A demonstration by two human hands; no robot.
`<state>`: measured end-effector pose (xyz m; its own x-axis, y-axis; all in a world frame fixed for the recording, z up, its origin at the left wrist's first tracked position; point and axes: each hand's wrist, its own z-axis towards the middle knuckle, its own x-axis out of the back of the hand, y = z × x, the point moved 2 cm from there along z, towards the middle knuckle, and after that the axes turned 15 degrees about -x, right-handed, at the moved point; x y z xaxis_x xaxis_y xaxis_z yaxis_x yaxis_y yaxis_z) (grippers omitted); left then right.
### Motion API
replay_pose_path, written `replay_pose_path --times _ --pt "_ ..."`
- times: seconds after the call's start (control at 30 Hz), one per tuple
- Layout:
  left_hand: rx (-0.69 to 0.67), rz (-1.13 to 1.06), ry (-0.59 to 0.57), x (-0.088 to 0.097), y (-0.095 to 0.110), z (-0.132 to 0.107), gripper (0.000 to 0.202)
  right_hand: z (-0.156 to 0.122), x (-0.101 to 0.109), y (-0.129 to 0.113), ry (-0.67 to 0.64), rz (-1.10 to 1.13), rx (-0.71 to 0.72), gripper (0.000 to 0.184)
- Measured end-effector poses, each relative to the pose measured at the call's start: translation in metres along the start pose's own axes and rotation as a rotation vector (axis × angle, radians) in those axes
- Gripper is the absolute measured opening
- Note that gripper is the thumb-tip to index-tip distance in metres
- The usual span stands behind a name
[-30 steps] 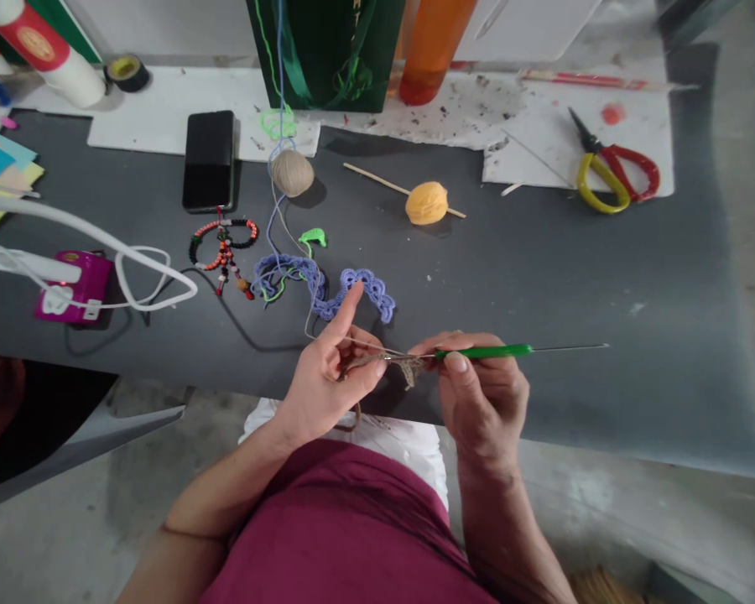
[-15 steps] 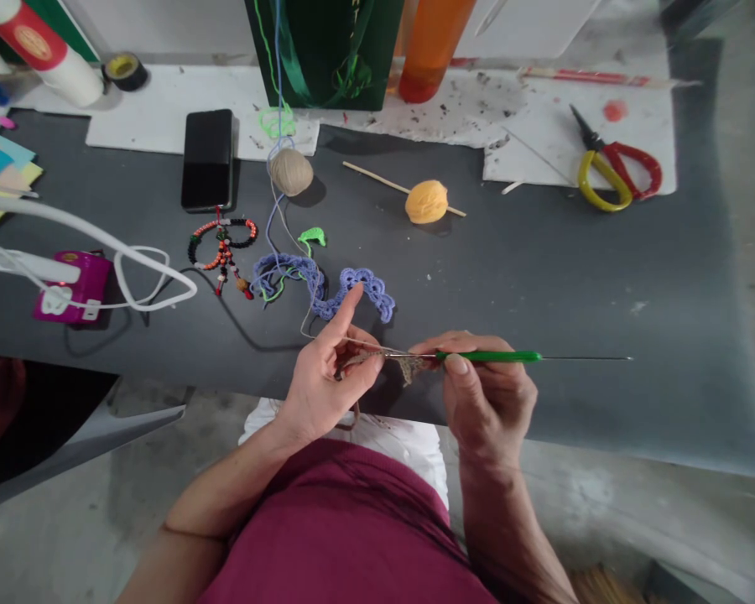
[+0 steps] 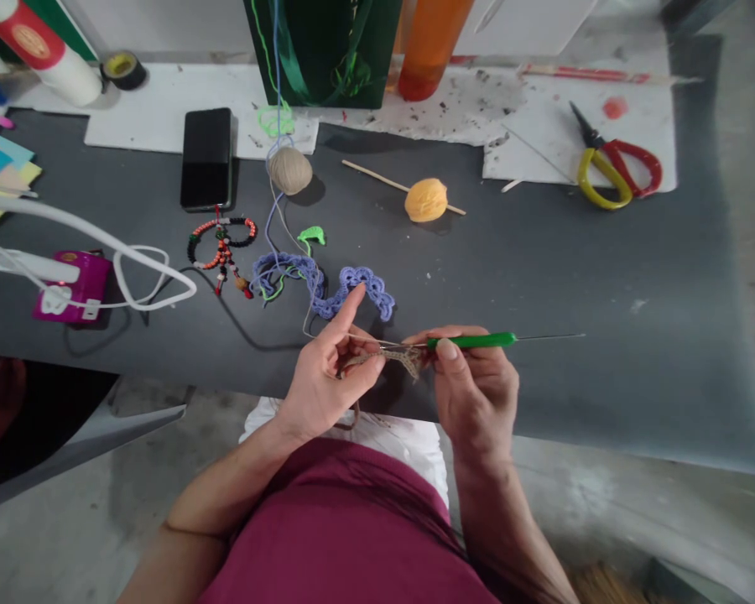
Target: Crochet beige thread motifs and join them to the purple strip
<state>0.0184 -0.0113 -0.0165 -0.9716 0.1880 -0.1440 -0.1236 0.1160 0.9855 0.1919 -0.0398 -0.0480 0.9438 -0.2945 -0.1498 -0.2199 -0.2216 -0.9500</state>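
Between thumb and fingers, my left hand pinches a small beige crochet piece, its index finger stretched out. My right hand grips a crochet hook by its green handle; a thin metal end sticks out to the right. The hook's working tip meets the beige piece near my left fingertips, where fingers partly hide it. Beige yarn runs from my hands up to a beige yarn ball. Just beyond my left index finger lies a wavy blue-purple crochet strip, with a small green crochet leaf near it.
A yellow yarn ball on a stick, a phone and a beaded bracelet lie on the grey table. Scissors are at right. A purple power adapter with white cables sits left. A dark green bag stands behind.
My right hand has moved left and slightly up with the crochet hook, bringing it closer to my left hand. My left hand has stayed nearly still.
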Motion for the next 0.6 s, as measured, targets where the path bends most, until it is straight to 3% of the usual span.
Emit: replay_pose_path --times 0.33,0.6 --pt "0.015 -0.018 -0.011 0.001 -0.001 0.001 0.082 0.001 0.002 -0.005 -0.019 -0.041 0.011 0.014" --pt "-0.073 0.026 -0.020 0.002 -0.004 -0.001 0.079 -0.006 0.002 -0.019 -0.063 -0.393 0.298 0.014"
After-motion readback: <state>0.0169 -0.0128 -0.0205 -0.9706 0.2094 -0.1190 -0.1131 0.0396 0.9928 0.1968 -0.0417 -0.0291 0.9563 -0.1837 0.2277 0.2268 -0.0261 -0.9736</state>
